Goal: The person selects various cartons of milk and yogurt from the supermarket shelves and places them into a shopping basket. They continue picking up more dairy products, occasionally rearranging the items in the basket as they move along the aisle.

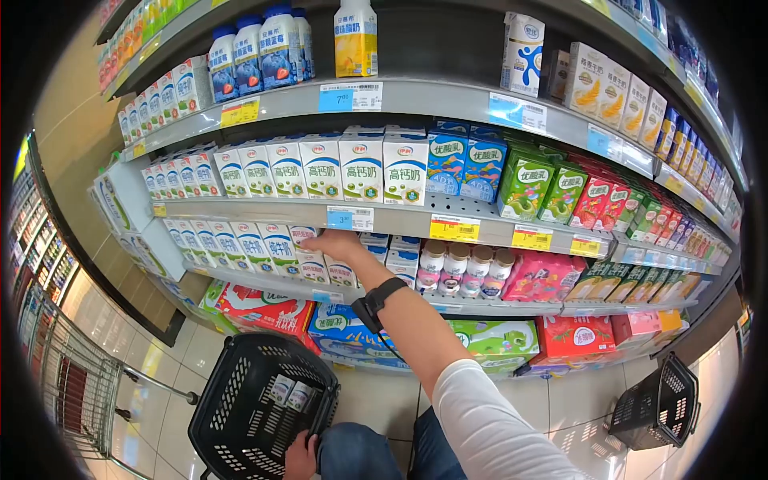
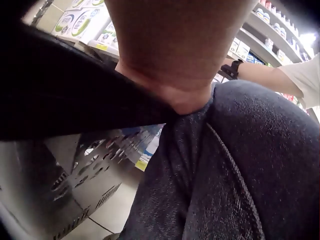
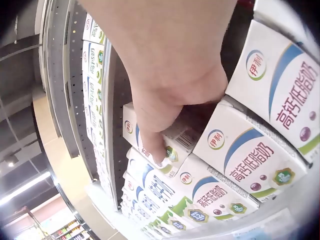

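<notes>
My right hand [image 1: 334,243] reaches onto the lower-middle shelf and grips a small white milk carton [image 3: 172,145] with pink lettering. In the right wrist view the thumb presses on its front, while the other fingers are hidden behind the hand. The carton sits higher than the matching low-fat milk cartons [image 3: 240,155] beside it. Low by my knee, my left hand [image 1: 301,458] holds the near right rim of a black shopping basket [image 1: 210,400]; its fingers are mostly hidden in the left wrist view. Two milk cartons [image 1: 291,393] lie inside the basket.
Just above the right hand runs a shelf edge with price tags [image 1: 350,218]. Bottled drinks [image 1: 466,270] stand right of the hand. Drink multipacks [image 1: 352,330] line the bottom. A metal cart [image 1: 88,400] stands left; another black basket [image 1: 658,402] is on the floor at right.
</notes>
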A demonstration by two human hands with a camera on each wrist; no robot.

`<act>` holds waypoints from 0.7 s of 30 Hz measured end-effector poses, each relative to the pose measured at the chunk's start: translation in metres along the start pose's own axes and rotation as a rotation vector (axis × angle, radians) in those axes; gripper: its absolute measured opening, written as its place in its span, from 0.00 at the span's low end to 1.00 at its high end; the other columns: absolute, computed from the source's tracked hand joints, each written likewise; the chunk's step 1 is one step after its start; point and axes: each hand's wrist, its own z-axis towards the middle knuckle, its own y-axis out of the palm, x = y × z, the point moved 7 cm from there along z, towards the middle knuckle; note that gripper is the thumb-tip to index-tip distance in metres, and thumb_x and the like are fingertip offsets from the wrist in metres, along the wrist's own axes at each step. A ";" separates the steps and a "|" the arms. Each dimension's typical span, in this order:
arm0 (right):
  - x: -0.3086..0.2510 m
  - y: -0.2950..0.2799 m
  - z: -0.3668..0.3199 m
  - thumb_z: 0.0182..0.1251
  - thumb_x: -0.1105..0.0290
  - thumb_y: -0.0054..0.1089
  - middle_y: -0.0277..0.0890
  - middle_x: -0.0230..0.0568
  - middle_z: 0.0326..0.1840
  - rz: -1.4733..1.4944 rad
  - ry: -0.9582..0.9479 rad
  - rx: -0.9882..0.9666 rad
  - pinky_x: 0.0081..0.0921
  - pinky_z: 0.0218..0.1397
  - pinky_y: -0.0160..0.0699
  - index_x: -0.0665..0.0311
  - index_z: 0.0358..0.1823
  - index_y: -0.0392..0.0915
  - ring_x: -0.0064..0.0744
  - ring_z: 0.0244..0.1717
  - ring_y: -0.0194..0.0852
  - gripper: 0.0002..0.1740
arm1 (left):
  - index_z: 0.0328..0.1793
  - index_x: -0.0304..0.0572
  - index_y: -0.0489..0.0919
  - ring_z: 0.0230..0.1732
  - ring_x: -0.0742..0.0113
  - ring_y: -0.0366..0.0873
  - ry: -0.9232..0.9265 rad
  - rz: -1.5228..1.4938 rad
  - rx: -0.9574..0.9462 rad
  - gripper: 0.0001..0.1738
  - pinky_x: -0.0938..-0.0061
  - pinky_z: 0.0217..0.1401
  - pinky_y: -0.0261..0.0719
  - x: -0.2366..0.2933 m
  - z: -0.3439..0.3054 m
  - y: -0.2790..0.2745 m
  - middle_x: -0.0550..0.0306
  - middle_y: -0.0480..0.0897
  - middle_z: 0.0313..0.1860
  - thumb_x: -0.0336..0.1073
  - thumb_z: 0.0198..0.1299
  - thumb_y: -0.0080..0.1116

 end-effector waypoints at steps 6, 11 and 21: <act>-0.015 -0.014 -0.015 0.49 0.48 0.72 0.79 0.51 0.61 0.078 -0.148 0.127 0.36 0.67 0.72 0.63 0.60 0.79 0.49 0.63 0.75 0.39 | 0.66 0.34 0.74 0.56 0.39 0.80 -0.316 0.062 -0.079 0.25 0.56 0.58 0.78 -0.009 0.005 0.004 0.34 0.82 0.55 0.47 0.73 0.52; -0.017 -0.024 -0.022 0.47 0.50 0.75 0.84 0.50 0.50 -0.045 -0.096 0.147 0.32 0.57 0.78 0.68 0.53 0.80 0.42 0.50 0.81 0.36 | 0.63 0.36 0.77 0.50 0.36 0.82 -0.178 0.102 0.036 0.25 0.53 0.54 0.79 -0.032 0.011 0.011 0.34 0.85 0.47 0.50 0.73 0.52; 0.002 -0.033 -0.020 0.51 0.49 0.76 0.84 0.42 0.51 0.038 -0.048 0.078 0.31 0.56 0.77 0.61 0.52 0.83 0.38 0.49 0.81 0.31 | 0.61 0.34 0.78 0.51 0.37 0.83 -0.129 0.056 0.087 0.25 0.54 0.55 0.79 -0.035 0.011 0.013 0.35 0.85 0.48 0.50 0.73 0.52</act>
